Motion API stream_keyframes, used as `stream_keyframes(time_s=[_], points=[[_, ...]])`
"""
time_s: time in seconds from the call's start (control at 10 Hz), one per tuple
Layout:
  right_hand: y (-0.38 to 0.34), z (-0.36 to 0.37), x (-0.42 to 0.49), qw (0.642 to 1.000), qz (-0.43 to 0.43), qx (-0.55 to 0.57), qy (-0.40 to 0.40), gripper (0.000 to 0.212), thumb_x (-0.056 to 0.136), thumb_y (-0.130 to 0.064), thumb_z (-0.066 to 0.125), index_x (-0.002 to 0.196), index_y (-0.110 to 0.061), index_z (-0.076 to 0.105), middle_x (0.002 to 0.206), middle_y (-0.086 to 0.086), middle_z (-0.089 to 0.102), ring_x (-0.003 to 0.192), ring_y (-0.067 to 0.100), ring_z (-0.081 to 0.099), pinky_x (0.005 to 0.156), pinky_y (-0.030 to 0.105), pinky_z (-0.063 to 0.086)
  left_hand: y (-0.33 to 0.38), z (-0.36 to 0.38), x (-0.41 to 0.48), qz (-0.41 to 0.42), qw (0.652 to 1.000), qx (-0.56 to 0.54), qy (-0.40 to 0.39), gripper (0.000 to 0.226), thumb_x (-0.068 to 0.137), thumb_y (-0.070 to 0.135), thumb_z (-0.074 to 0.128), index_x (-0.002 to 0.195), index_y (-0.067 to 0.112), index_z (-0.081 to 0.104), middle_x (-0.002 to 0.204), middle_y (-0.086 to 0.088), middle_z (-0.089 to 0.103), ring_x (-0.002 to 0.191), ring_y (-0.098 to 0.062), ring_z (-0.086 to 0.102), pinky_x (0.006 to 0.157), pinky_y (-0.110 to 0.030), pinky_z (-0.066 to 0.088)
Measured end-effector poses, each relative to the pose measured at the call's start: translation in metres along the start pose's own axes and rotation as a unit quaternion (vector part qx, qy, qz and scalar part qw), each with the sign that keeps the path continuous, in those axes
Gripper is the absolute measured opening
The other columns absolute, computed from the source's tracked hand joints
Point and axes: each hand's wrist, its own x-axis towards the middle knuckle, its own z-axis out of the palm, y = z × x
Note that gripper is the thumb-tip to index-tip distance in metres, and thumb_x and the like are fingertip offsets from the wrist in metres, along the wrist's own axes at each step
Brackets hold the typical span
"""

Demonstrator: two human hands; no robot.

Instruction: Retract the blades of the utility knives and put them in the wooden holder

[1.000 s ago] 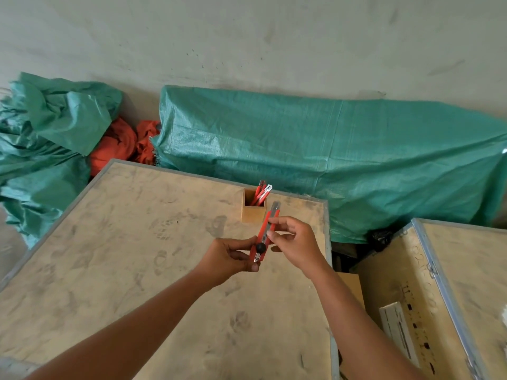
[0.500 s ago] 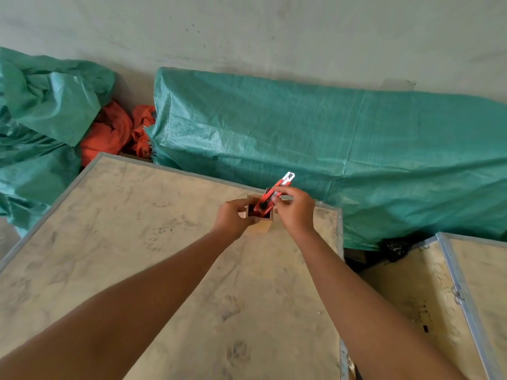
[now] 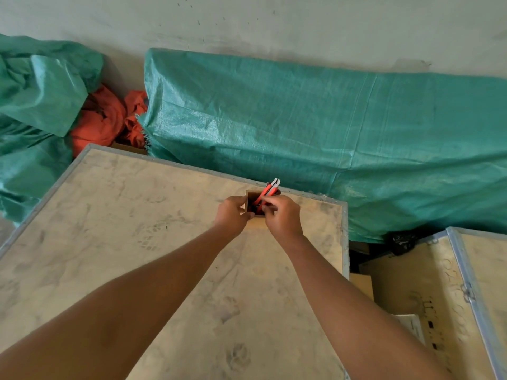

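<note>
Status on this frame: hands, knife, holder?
Left hand steadies wooden holder. Right hand pinches red utility knife, tilted, lower end inside. Nothing blocking.

Dusty plywood crate top point(image 3: 115, 242) with metal edging; small square wooden holder point(image 3: 250, 197) stands near far edge.

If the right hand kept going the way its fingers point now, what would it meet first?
Probably the red utility knives standing in the wooden holder: the right hand points straight at them. Depth is unclear.
</note>
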Motion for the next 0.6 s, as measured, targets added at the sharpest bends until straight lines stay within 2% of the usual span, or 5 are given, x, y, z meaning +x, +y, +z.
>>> stream_keyframes(time_s=[0.2, 0.4, 0.5, 0.6], points=[[-0.008, -0.003, -0.003, 0.998, 0.041, 0.011, -0.044, 0.036, 0.088, 0.001, 0.07, 0.123, -0.007, 0.074, 0.118, 0.016, 0.077, 0.106, 0.029, 0.074, 0.1, 0.039, 0.057, 0.002, -0.002, -0.006, 0.004, 1.0, -0.007, 0.002, 0.06, 0.085, 0.011, 0.076, 0.14, 0.013, 0.053, 0.133, -0.008, 0.063, 0.099, -0.016, 0.059, 0.079, -0.027, 0.046], [-0.022, -0.025, -0.008, 0.998, 0.045, 0.022, -0.024, 0.032, 0.09, -0.003, 0.07, 0.121, -0.01, 0.075, 0.116, 0.013, 0.078, 0.101, 0.026, 0.074, 0.089, 0.023, 0.053, 0.018, -0.018, -0.027, 0.037, 0.999, -0.016, 0.011, 0.059, 0.083, 0.017, 0.078, 0.138, 0.015, 0.055, 0.135, -0.009, 0.062, 0.114, -0.026, 0.063, 0.091, -0.037, 0.053], [-0.034, -0.043, -0.01, 0.998, 0.044, 0.05, -0.008, 0.03, 0.09, -0.003, 0.071, 0.118, -0.011, 0.077, 0.116, 0.01, 0.078, 0.098, 0.022, 0.075, 0.085, 0.014, 0.049, 0.027, -0.03, -0.038, 0.049, 0.998, -0.027, 0.02, 0.063, 0.083, 0.021, 0.078, 0.14, 0.013, 0.053, 0.14, -0.009, 0.059, 0.116, -0.024, 0.063, 0.095, -0.037, 0.052], [-0.053, -0.065, -0.02, 0.995, 0.046, 0.086, 0.018, 0.026, 0.091, -0.007, 0.071, 0.116, -0.013, 0.077, 0.116, 0.007, 0.077, 0.09, 0.014, 0.073, 0.081, 0.01, 0.054, 0.034, -0.039, -0.055, 0.057, 0.998, -0.032, 0.019, 0.061, 0.084, 0.024, 0.077, 0.139, 0.014, 0.054, 0.141, -0.006, 0.058, 0.116, -0.023, 0.063, 0.09, -0.029, 0.049]])
